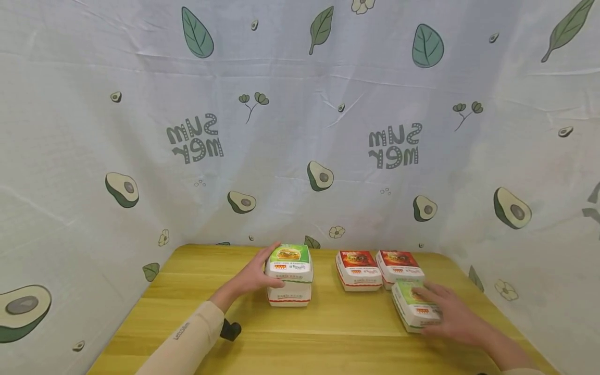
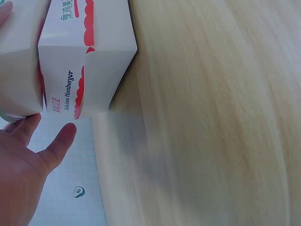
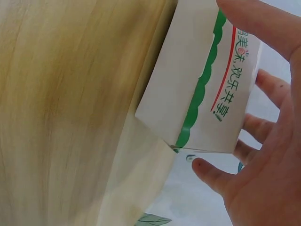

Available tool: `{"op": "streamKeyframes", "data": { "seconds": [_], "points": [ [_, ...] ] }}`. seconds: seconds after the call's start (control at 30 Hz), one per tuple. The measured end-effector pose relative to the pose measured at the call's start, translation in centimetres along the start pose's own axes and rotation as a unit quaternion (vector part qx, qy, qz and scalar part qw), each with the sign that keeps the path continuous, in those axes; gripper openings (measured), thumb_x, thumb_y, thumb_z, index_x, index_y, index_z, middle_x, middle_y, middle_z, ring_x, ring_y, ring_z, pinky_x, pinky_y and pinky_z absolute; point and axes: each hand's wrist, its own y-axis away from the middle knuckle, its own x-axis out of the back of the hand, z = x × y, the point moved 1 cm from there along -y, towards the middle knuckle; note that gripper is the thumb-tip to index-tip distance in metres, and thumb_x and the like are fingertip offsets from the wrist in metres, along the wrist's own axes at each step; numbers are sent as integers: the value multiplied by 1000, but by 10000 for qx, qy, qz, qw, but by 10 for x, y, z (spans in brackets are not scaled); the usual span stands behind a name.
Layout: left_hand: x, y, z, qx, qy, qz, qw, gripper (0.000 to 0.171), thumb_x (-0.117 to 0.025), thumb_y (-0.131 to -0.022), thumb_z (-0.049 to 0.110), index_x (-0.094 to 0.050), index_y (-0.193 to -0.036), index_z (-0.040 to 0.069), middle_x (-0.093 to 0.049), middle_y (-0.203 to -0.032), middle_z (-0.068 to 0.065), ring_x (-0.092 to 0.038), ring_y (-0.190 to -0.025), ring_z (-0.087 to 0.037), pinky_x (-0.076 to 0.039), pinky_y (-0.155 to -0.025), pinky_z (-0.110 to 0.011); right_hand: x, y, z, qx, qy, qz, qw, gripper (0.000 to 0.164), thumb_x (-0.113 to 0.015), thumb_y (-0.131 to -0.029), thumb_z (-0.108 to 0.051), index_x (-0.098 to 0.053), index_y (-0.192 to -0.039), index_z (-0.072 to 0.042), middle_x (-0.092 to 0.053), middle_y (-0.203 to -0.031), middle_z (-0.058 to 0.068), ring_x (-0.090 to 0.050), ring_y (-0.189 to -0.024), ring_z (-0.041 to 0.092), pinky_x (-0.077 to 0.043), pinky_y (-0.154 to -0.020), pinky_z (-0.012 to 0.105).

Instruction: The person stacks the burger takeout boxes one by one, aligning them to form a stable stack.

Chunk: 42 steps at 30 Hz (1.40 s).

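At the table's middle, a green-topped hamburger box (image 1: 290,260) sits on a red-trimmed hamburger box (image 1: 289,296). My left hand (image 1: 255,273) holds the upper box from its left side, thumb towards the front. In the left wrist view, fingers touch the upper box (image 2: 19,70), while the lower box (image 2: 89,56) stands on the wood. To the right, my right hand (image 1: 452,315) grips another green hamburger box (image 1: 410,307) by its right side. In the right wrist view the thumb lies over this box's printed side (image 3: 211,89); the other fingers are partly hidden behind it.
Two red-topped hamburger boxes (image 1: 358,271) stand side by side behind the right-hand green box. A black object (image 1: 230,330) lies beside my left sleeve. The wooden table (image 1: 328,349) ends at a hanging cloth (image 1: 281,156) printed with avocados and leaves.
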Motion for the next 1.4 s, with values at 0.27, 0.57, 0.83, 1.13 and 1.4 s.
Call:
{"op": "streamKeyframes", "data": {
  "seconds": [0.27,0.57,0.83,1.13,1.4],
  "points": [
    [0,2,1,55,110,-7,9999,110,-90,-74,30,-23,-161,30,-31,-157,-13,-40,-134,-34,-31,-110,-64,-5,2,4,-18,-103,-27,9999,88,-91,-63,-41,-58,-138,-8,-44,-141,33,-43,-124,55,-42,-89,72],
    [2,-2,2,40,146,42,9999,109,-90,-74,27,-25,-160,34,-30,-158,-13,-39,-136,-35,-30,-111,-64,-2,-2,4,92,-168,75,9998,82,-91,-63,-42,-60,-134,-15,-48,-141,28,-45,-122,52,-43,-87,67],
    [1,-3,3,84,164,-14,9998,107,-89,-75,29,-24,-160,37,-30,-158,-12,-38,-136,-34,-30,-111,-64,-2,0,3,196,-285,220,9992,82,-92,-62,-44,-60,-131,-14,-50,-136,24,-50,-119,46,-45,-87,63],
    [1,-3,1,85,127,-32,9999,109,-90,-74,31,-24,-160,35,-30,-157,-12,-40,-134,-33,-31,-111,-62,-3,-1,5,124,-489,-31,9987,83,-93,-61,-40,-58,-132,-16,-48,-141,26,-49,-123,49,-44,-89,65],
    [1,-5,2,34,105,-67,9999,111,-90,-74,31,-22,-161,31,-29,-158,-13,-39,-135,-33,-31,-111,-62,-4,1,10,121,-579,-148,9981,92,-94,-59,-38,-55,-138,-14,-43,-144,26,-46,-125,48,-44,-89,64]
  ]
}}
